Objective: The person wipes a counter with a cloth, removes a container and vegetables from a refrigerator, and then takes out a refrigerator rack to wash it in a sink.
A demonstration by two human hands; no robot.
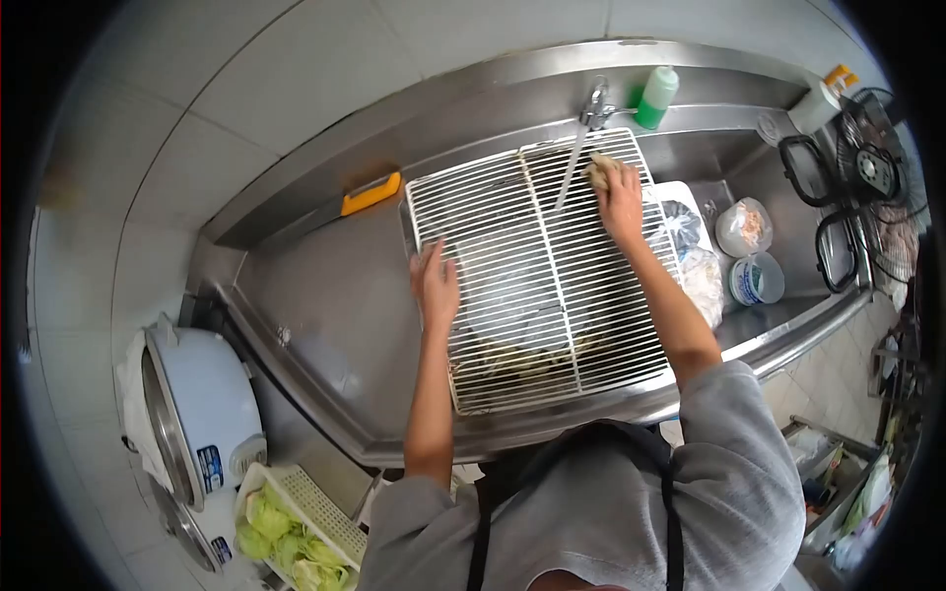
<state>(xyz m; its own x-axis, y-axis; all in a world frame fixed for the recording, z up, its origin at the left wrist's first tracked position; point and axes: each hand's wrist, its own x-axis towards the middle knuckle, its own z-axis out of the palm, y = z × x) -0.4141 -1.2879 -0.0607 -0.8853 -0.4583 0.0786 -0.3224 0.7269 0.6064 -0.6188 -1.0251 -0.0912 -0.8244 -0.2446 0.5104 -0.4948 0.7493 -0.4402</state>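
A white wire rack (pixel 503 286) lies over the steel sink basin. My left hand (pixel 435 284) rests at the rack's left edge, fingers somewhat apart. Near the rack's upper right part, my right hand (pixel 619 197) is closed on a tan scrubbing pad (pixel 597 171) that touches the wires. Water runs from the faucet (pixel 597 104) onto the rack, just left of my right hand. Beneath the wires, a large pale round shape and some yellowish scraps show in part.
A knife with an orange handle (pixel 371 195) lies at the back left. A green soap bottle (pixel 655 98) stands by the faucet. Tubs (pixel 744 228) and bags (pixel 702 281) sit on the right. A rice cooker (pixel 209 404) and a lettuce basket (pixel 320 512) are at lower left.
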